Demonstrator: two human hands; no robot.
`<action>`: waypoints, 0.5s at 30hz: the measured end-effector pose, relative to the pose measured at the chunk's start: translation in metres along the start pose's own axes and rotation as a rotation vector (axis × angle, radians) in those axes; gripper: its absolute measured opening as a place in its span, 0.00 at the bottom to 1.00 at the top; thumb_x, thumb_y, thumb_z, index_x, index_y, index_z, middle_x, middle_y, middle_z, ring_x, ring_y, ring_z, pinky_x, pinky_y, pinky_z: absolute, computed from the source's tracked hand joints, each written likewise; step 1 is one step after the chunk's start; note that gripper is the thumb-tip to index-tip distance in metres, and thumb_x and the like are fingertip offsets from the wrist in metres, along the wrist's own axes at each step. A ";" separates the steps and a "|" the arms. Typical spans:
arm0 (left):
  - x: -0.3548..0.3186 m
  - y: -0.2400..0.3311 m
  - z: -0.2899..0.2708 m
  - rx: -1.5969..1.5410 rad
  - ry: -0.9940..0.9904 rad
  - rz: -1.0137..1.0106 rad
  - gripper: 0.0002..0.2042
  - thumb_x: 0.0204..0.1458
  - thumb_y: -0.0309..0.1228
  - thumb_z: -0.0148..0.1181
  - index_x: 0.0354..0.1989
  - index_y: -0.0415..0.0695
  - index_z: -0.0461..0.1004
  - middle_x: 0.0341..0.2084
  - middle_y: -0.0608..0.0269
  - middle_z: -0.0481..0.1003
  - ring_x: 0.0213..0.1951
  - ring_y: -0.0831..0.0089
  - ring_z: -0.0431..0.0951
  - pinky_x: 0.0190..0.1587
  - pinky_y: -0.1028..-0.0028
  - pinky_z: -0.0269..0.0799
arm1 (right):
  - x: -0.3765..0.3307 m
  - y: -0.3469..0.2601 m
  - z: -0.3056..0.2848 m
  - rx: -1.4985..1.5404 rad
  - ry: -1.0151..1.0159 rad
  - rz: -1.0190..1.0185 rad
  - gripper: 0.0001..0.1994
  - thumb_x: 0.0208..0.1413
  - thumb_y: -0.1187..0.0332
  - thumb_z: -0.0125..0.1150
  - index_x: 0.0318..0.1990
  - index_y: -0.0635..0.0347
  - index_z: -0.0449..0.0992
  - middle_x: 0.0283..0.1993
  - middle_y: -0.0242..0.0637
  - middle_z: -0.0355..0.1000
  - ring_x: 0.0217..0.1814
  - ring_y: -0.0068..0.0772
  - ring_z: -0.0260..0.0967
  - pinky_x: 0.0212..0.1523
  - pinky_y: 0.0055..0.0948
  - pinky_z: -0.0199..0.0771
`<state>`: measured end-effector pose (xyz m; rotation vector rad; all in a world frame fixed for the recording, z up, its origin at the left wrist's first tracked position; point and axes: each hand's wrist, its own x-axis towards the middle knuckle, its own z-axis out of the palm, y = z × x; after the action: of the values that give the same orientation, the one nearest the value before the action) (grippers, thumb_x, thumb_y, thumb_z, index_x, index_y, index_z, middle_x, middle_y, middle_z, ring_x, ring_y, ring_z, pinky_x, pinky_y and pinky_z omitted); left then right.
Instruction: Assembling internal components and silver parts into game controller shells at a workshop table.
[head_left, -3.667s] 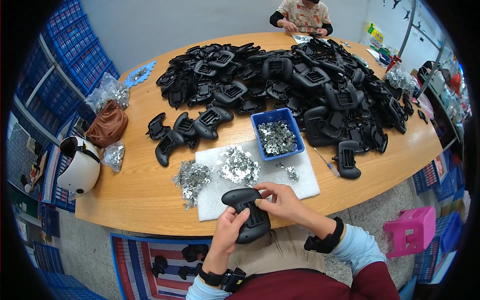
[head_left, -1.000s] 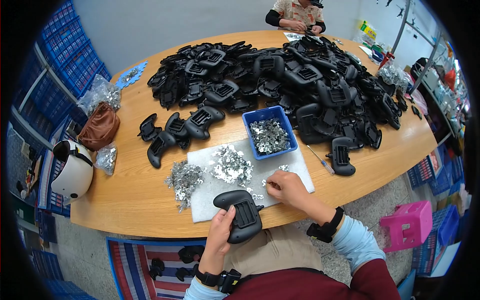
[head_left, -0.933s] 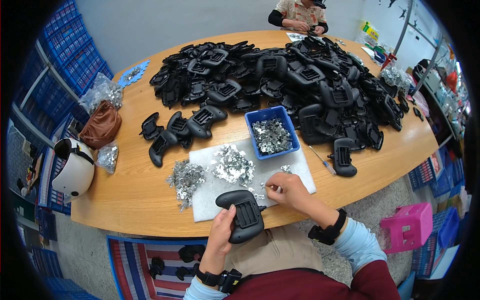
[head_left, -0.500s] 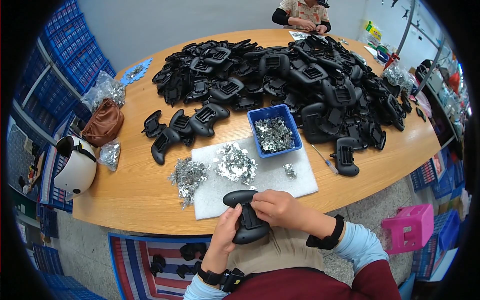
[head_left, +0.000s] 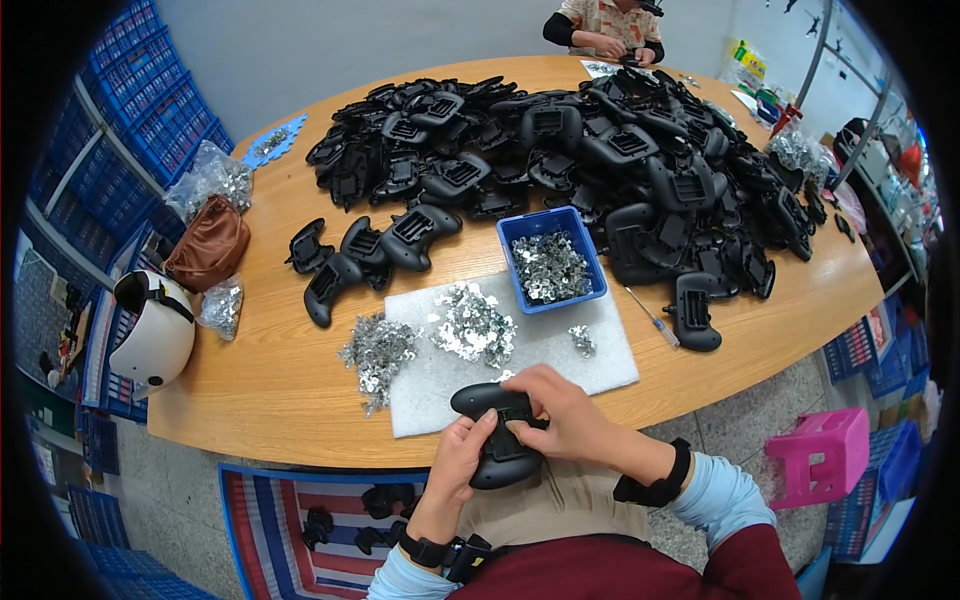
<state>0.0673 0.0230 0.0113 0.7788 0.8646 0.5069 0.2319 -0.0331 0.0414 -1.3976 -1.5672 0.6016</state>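
Observation:
In front of my lap, my left hand [head_left: 462, 460] grips a black game controller shell [head_left: 508, 468], its thumb lying at the edge of the open battery compartment. My right hand [head_left: 570, 418] closes on the shell's other side. The right thumb presses into the compartment, and the fingers curl over the outer edge; any small part under them is hidden. Just beyond, a white foam sheet [head_left: 610, 360] carries a pile of small shiny metal clips [head_left: 474, 325] and a smaller cluster of clips [head_left: 582, 341]. A blue bin [head_left: 566, 306] of similar clips stands on its far edge.
A large heap of black controller shells [head_left: 550, 125] covers the table's far side. A few shells [head_left: 335, 285] lie left. Beside the heap are a screwdriver [head_left: 652, 318] and one shell [head_left: 694, 315]. A white helmet [head_left: 155, 335] and brown bag [head_left: 208, 245] sit left. Another person [head_left: 605, 30] works opposite.
My right hand has shifted its grip: the thumb has come down into the compartment, and the fingers have spread over the shell's far edge. My left hand keeps its hold.

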 end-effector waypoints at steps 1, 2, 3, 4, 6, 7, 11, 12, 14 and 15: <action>0.001 -0.001 -0.001 0.005 -0.003 -0.014 0.11 0.55 0.37 0.53 0.31 0.41 0.69 0.26 0.67 0.73 0.25 0.85 0.71 0.28 0.83 0.68 | -0.001 0.000 -0.003 0.030 -0.042 0.150 0.21 0.42 0.70 0.61 0.48 0.59 0.68 0.43 0.40 0.64 0.27 0.27 0.64 0.28 0.23 0.68; 0.001 -0.002 -0.002 0.011 -0.007 -0.027 0.11 0.56 0.37 0.52 0.31 0.41 0.69 0.26 0.67 0.73 0.26 0.85 0.71 0.29 0.82 0.69 | -0.002 0.001 -0.003 0.028 -0.041 0.151 0.21 0.42 0.70 0.61 0.48 0.59 0.68 0.43 0.40 0.64 0.27 0.27 0.64 0.28 0.23 0.68; 0.000 -0.003 -0.001 0.012 -0.006 -0.028 0.11 0.56 0.37 0.52 0.31 0.41 0.69 0.26 0.67 0.73 0.26 0.85 0.71 0.29 0.82 0.69 | -0.003 0.004 -0.001 -0.063 -0.029 0.168 0.22 0.42 0.70 0.62 0.49 0.59 0.68 0.40 0.40 0.66 0.26 0.26 0.63 0.27 0.22 0.67; -0.001 -0.005 0.000 -0.017 -0.005 0.002 0.11 0.57 0.37 0.51 0.32 0.41 0.69 0.27 0.68 0.72 0.27 0.85 0.71 0.30 0.82 0.69 | -0.003 0.005 0.000 -0.154 -0.017 0.186 0.23 0.42 0.69 0.62 0.50 0.60 0.68 0.38 0.39 0.67 0.24 0.24 0.62 0.26 0.20 0.67; -0.002 -0.006 0.002 -0.046 -0.006 0.030 0.12 0.57 0.38 0.49 0.33 0.41 0.69 0.27 0.68 0.72 0.28 0.85 0.71 0.31 0.82 0.69 | 0.001 0.001 -0.003 -0.034 -0.067 0.311 0.23 0.41 0.68 0.61 0.49 0.60 0.68 0.34 0.41 0.69 0.24 0.29 0.65 0.27 0.24 0.68; -0.003 -0.006 0.004 -0.033 -0.014 0.042 0.12 0.58 0.38 0.48 0.33 0.41 0.69 0.27 0.69 0.72 0.29 0.85 0.70 0.32 0.82 0.68 | 0.003 -0.001 -0.004 0.085 -0.117 0.434 0.23 0.41 0.67 0.61 0.49 0.61 0.69 0.31 0.42 0.71 0.25 0.34 0.68 0.29 0.28 0.69; -0.008 -0.006 0.008 0.015 -0.027 0.076 0.13 0.59 0.39 0.46 0.35 0.40 0.68 0.29 0.69 0.71 0.31 0.86 0.70 0.34 0.82 0.68 | 0.001 0.005 0.002 0.194 -0.058 0.417 0.21 0.41 0.67 0.60 0.46 0.62 0.71 0.24 0.40 0.71 0.20 0.26 0.64 0.26 0.25 0.67; -0.008 -0.009 0.006 0.015 -0.024 0.076 0.13 0.59 0.39 0.46 0.35 0.40 0.68 0.29 0.69 0.71 0.31 0.86 0.70 0.34 0.82 0.68 | 0.001 0.005 0.003 0.194 -0.058 0.435 0.21 0.40 0.67 0.61 0.46 0.63 0.71 0.24 0.40 0.70 0.21 0.23 0.64 0.25 0.23 0.66; -0.006 -0.014 0.001 -0.025 -0.039 0.064 0.13 0.58 0.39 0.48 0.36 0.40 0.68 0.30 0.67 0.72 0.31 0.84 0.71 0.33 0.81 0.68 | 0.001 0.004 0.005 0.195 -0.060 0.451 0.21 0.40 0.67 0.61 0.45 0.64 0.71 0.25 0.39 0.69 0.22 0.21 0.63 0.25 0.21 0.65; -0.006 -0.014 0.001 -0.025 -0.040 0.064 0.13 0.58 0.39 0.48 0.36 0.40 0.68 0.30 0.67 0.72 0.31 0.84 0.71 0.33 0.81 0.68 | 0.000 0.005 0.005 0.188 -0.043 0.450 0.21 0.40 0.68 0.61 0.45 0.64 0.71 0.24 0.38 0.69 0.22 0.19 0.62 0.24 0.20 0.64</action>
<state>0.0655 0.0097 0.0037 0.7933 0.7968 0.5556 0.2296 -0.0305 0.0350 -1.6081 -1.1928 1.0253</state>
